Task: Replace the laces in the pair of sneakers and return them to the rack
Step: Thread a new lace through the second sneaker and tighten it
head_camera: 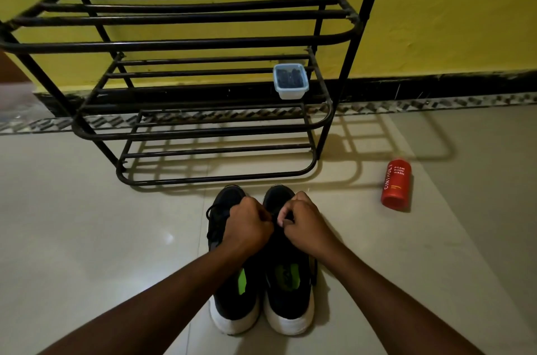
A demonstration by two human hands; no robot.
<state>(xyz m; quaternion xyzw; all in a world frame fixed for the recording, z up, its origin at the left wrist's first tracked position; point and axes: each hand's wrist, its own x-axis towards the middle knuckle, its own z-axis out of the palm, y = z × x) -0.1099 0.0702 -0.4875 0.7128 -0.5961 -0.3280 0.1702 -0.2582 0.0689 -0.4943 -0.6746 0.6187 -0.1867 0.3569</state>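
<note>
Black sneakers [286, 308]: white-soled pair side by side on the tiled floor [87, 224], toes toward the metal shoe rack [186, 44], not yet on it.
Left hand [247, 224]: fingers curled tight, apparently pinching the right shoe's lace [275, 221].
Right hand [305, 224]: fingers clamped likewise, knuckles nearly touching the other hand.
Risk: uneven pulling could leave unequal ends or a skipped eyelet; the knuckles hide the eyelets.
</note>
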